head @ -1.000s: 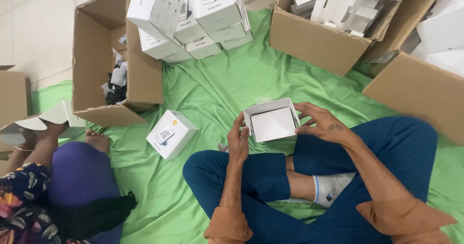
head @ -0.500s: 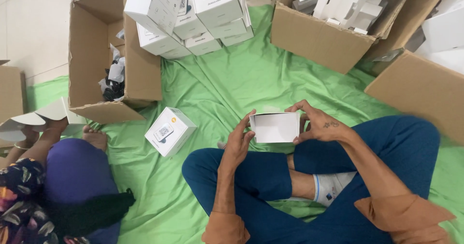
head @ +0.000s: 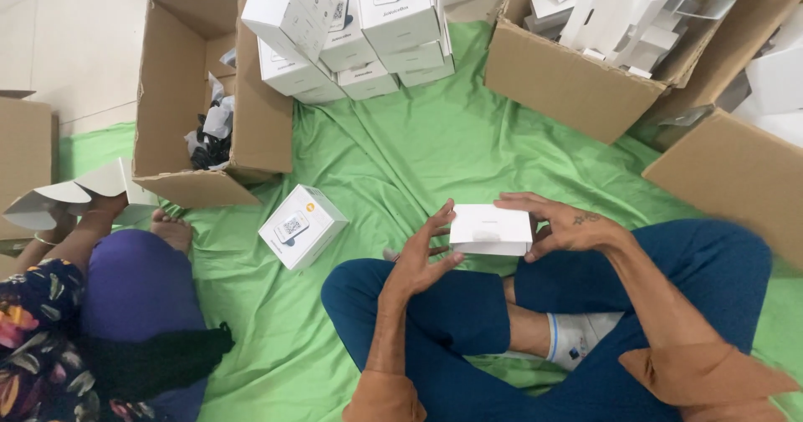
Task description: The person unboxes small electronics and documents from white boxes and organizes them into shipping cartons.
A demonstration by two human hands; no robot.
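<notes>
Seen from the head camera, a seated person held a small white carton (head: 491, 229) above crossed legs, over the green sheet (head: 401, 158), the left hand (head: 422, 259) bracing its near end with spread fingers, the right hand (head: 560, 221) clasping the far end. The carton appeared light, stiff and crushable, best gripped by its ends. A second earlier it was tilted, open face upward; it had since been turned flat and level.

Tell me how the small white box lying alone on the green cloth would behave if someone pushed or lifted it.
The small white box has flat faces and sharp corners, so it would likely slide rather than roll. The green cloth under it is wrinkled, so a push might bunch the fabric and drag. It looks like thin cardboard, probably stiff enough to lift with one hand, though hard squeezing could dent it.
</notes>
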